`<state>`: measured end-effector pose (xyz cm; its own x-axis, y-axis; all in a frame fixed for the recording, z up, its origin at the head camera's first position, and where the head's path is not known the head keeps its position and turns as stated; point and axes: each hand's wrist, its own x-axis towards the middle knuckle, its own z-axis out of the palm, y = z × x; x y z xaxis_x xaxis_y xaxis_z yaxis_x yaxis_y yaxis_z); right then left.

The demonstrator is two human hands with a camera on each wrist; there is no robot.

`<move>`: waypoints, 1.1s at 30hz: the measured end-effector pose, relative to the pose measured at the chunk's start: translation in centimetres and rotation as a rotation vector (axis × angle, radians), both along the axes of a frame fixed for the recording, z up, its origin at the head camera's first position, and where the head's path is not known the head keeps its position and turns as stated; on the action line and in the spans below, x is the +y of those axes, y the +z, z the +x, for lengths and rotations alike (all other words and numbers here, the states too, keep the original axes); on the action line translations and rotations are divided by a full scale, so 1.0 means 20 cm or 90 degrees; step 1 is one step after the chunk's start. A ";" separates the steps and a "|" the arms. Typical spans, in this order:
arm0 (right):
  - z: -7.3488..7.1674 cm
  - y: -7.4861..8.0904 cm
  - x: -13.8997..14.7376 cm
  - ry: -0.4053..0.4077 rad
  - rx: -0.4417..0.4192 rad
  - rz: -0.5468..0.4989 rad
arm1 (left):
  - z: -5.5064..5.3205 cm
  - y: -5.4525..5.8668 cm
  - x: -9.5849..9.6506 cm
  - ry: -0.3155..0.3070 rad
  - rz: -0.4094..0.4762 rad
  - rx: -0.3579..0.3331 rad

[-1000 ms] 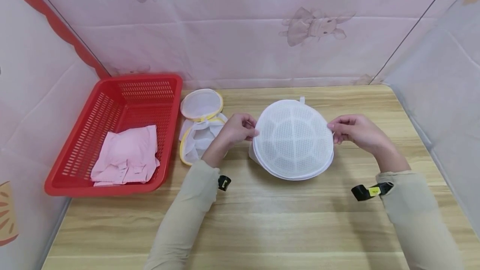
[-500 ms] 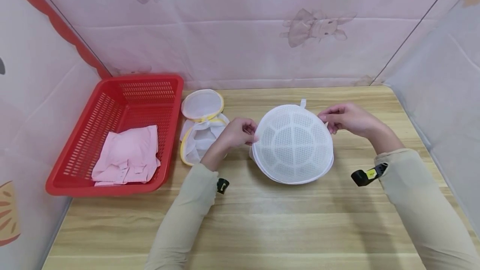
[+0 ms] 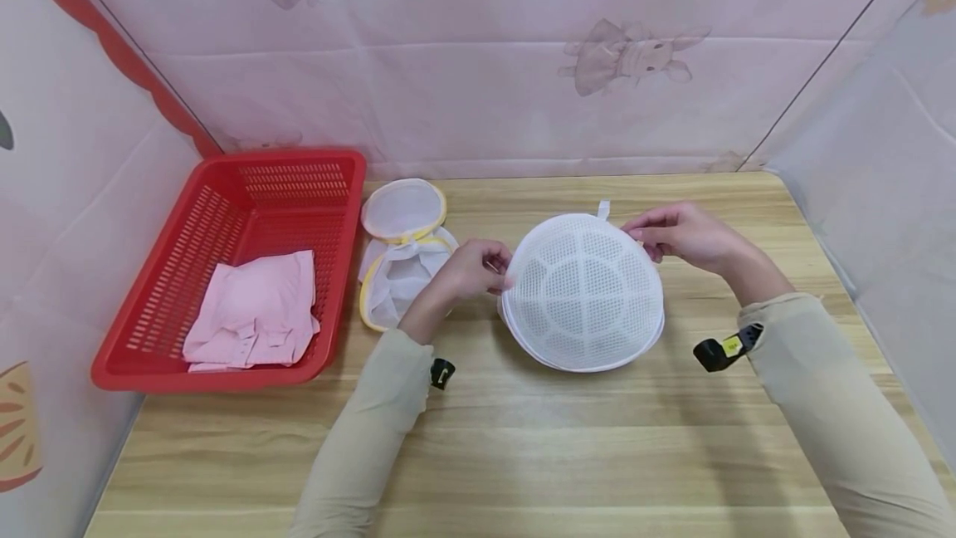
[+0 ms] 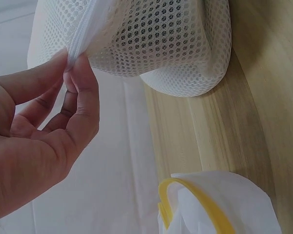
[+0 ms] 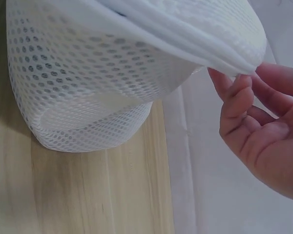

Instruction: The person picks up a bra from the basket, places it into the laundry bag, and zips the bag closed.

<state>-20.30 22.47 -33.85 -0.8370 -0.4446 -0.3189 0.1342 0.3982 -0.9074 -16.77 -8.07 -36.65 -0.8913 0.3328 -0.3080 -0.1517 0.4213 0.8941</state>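
Observation:
A white mesh laundry bag (image 3: 586, 297) with a round lid and zipped rim stands on the table in front of me. My left hand (image 3: 472, 269) pinches the rim at its left side; in the left wrist view, thumb and forefinger (image 4: 85, 80) meet on the zip edge. At the upper right of the rim is my right hand (image 3: 683, 235), its fingertips pinching the edge, as the right wrist view shows at the bag's corner (image 5: 246, 63). Below the lid, the mesh side wall (image 5: 63, 73) hangs down to the wood. A small white loop (image 3: 603, 208) sticks up at the back.
Left of the bag lies an open white mesh bag with yellow trim (image 3: 403, 272), close by my left hand. A red plastic basket (image 3: 339, 305) holding a folded pink garment (image 3: 252, 310) stands further left. Patterned pink sheeting (image 3: 478, 106) rises behind the table (image 3: 523, 455).
My right hand has slid along the rim from the right side toward the back, up and left. The lid has shifted slightly toward me; the left hand keeps its grip on the rim.

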 end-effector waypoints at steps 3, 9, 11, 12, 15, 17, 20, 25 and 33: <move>0.00 -0.01 0.00 0.009 -0.002 -0.014 | 0.00 0.00 0.00 -0.001 0.002 -0.001; 0.01 -0.01 0.00 0.019 0.001 -0.016 | 0.01 0.00 -0.01 -0.004 0.007 -0.006; 0.01 -0.02 0.01 0.015 -0.002 -0.010 | 0.02 0.00 -0.01 -0.006 0.009 -0.009; 0.01 -0.02 0.01 0.014 -0.006 -0.009 | 0.02 0.00 -0.01 -0.007 0.010 -0.010; 0.01 -0.02 0.01 0.013 -0.018 -0.011 | 0.01 0.00 -0.01 -0.015 0.013 -0.022; 0.01 -0.02 0.02 0.015 -0.028 -0.019 | 0.01 0.00 -0.02 -0.022 0.008 -0.036; 0.01 -0.02 0.02 0.014 -0.038 -0.036 | 0.00 0.03 -0.02 -0.042 -0.009 -0.043; 0.02 -0.01 0.01 0.009 -0.043 -0.063 | -0.04 0.08 -0.02 -0.059 -0.012 -0.010; 0.05 0.01 -0.01 0.037 -0.013 -0.045 | -0.09 0.15 0.05 -0.075 -0.106 0.060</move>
<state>-19.39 22.26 -33.69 -0.8028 -0.5144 -0.3016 0.1310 0.3413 -0.9308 -18.51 -7.16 -33.56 -0.8763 0.3884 -0.2851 -0.0120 0.5740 0.8188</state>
